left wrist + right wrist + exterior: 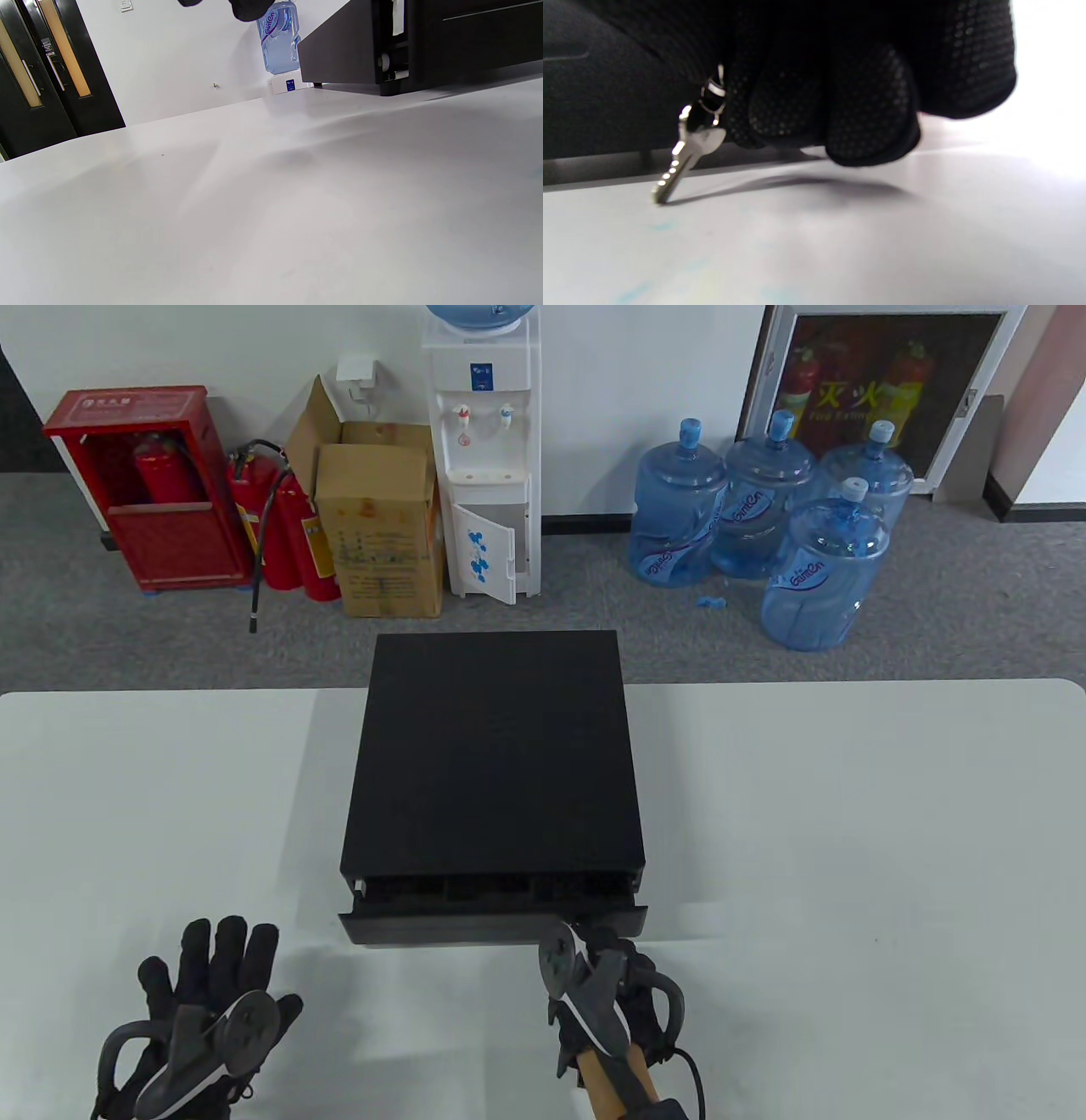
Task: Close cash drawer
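Note:
A black cash drawer box (492, 755) stands mid-table. Its drawer (450, 926) sticks out a little at the near side, with a dark gap showing the compartments. My right hand (604, 957) is at the right part of the drawer's front. In the right wrist view its fingers (865, 106) are bunched and curled against the dark front (606, 97), just above the table. A silver key (685, 156) hangs on a ring beside them, its tip touching the table. My left hand (216, 976) lies flat on the table at the lower left, fingers spread, away from the box (339, 46).
The white table (848, 831) reaches to both sides of the box. Behind its far edge are a water dispenser (484, 458), blue water bottles (764, 509), a cardboard box (382, 526) and fire extinguishers (280, 526) on the floor.

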A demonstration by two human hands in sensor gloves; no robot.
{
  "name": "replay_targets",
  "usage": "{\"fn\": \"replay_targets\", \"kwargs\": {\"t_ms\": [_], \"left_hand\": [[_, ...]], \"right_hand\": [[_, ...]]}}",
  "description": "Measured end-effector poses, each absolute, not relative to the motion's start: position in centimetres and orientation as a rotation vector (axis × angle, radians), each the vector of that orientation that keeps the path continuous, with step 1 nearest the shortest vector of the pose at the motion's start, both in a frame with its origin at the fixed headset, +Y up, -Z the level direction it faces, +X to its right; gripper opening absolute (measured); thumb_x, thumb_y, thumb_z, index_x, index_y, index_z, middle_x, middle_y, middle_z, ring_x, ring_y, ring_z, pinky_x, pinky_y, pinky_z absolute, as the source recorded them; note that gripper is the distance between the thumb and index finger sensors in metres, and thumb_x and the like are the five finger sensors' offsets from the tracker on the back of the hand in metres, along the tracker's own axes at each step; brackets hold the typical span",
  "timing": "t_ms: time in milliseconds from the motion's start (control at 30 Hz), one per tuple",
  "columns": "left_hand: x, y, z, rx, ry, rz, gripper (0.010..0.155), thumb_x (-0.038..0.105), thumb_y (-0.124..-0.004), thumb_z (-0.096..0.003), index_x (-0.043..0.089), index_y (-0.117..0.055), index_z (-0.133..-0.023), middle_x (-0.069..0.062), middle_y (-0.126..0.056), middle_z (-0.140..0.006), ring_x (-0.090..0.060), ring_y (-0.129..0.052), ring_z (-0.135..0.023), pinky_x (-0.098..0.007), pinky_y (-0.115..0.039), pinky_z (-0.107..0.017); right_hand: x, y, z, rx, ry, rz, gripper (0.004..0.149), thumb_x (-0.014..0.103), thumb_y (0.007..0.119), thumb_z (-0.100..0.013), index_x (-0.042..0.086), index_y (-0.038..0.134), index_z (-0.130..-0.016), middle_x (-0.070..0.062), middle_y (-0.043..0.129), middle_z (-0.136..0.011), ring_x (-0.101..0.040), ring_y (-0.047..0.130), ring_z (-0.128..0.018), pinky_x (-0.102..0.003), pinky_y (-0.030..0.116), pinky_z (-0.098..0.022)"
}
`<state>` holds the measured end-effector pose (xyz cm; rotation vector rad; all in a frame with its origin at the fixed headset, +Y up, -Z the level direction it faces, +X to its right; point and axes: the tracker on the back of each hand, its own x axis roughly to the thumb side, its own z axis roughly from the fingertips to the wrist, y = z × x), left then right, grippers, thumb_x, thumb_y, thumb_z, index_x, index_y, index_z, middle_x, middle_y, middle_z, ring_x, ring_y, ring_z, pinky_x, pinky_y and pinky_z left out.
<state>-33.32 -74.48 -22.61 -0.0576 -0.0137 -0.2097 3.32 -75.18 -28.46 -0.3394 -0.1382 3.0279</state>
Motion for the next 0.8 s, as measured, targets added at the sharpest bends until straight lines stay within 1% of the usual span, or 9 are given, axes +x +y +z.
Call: {"fn": "replay_targets", "kwargs": {"t_ms": [100, 167, 333, 433, 567, 800], "left_hand": [[-33.3, -74.5, -22.6, -0.055, -0.015, -0.211, 0.083, 0.071, -0.043, -0.0496, 0.031, -0.020, -0.119, -0.011, -0.030, -0.131, -0.045, -0.025, -0.120, -0.076, -0.030, -0.075], [-33.3, -74.5, -22.6, -0.055, -0.016, -0.209, 0.083, 0.071, -0.043, -0.0496, 0.032, -0.020, -0.119, -0.011, -0.030, -0.131, -0.045, -0.025, -0.120, -0.076, -0.030, -0.075], [-33.3, -74.5, -22.6, -0.053, -0.021, -0.207, 0.083, 0.071, -0.043, -0.0496, 0.032, -0.019, -0.119, -0.011, -0.030, -0.131, -0.045, -0.025, -0.120, -0.076, -0.030, -0.075], [-33.3, -74.5, -22.6, -0.050, -0.021, -0.204, 0.083, 0.071, -0.043, -0.0496, 0.031, -0.019, -0.119, -0.011, -0.030, -0.131, -0.045, -0.025, -0.120, -0.076, -0.030, -0.075], [-33.2, -74.5, -22.6, -0.053, -0.022, -0.205, 0.083, 0.071, -0.043, -0.0496, 0.031, -0.020, -0.119, -0.011, -0.031, -0.131, -0.045, -0.025, -0.120, -0.076, -0.030, -0.075], [-33.2, -74.4, -22.6, -0.051, -0.022, -0.204, 0.083, 0.071, -0.043, -0.0496, 0.032, -0.020, -0.119, -0.011, -0.031, -0.131, -0.045, -0.026, -0.120, -0.076, -0.030, -0.075]], "right_hand": [[3.5, -75.1, -29.2, -0.356, -0.008, 2.997, 0.040, 0.048, 0.071, -0.041, 0.024, 0.095, -0.062, -0.002, 0.104, -0.054, -0.020, 0.106, -0.040, -0.045, 0.091, -0.037], [3.5, -75.1, -29.8, -0.411, 0.108, 2.950, 0.040, 0.047, 0.070, -0.042, 0.023, 0.094, -0.063, -0.003, 0.103, -0.056, -0.021, 0.105, -0.042, -0.045, 0.090, -0.039], [3.0, -74.8, -31.1, -0.483, 0.259, 2.966, 0.041, 0.046, 0.070, -0.042, 0.022, 0.093, -0.066, -0.003, 0.102, -0.060, -0.022, 0.104, -0.046, -0.046, 0.089, -0.041], [2.6, -74.6, -31.7, -0.513, 0.301, 2.998, 0.041, 0.046, 0.070, -0.042, 0.023, 0.093, -0.067, -0.003, 0.102, -0.061, -0.022, 0.105, -0.046, -0.046, 0.089, -0.042], [2.3, -74.7, -32.3, -0.553, 0.309, 3.005, 0.041, 0.047, 0.070, -0.043, 0.023, 0.093, -0.067, -0.002, 0.102, -0.061, -0.022, 0.105, -0.047, -0.046, 0.090, -0.042], [2.5, -73.7, -31.7, -0.602, 0.317, 2.981, 0.041, 0.047, 0.070, -0.042, 0.024, 0.093, -0.068, -0.001, 0.102, -0.061, -0.021, 0.105, -0.048, -0.046, 0.090, -0.043]]}}
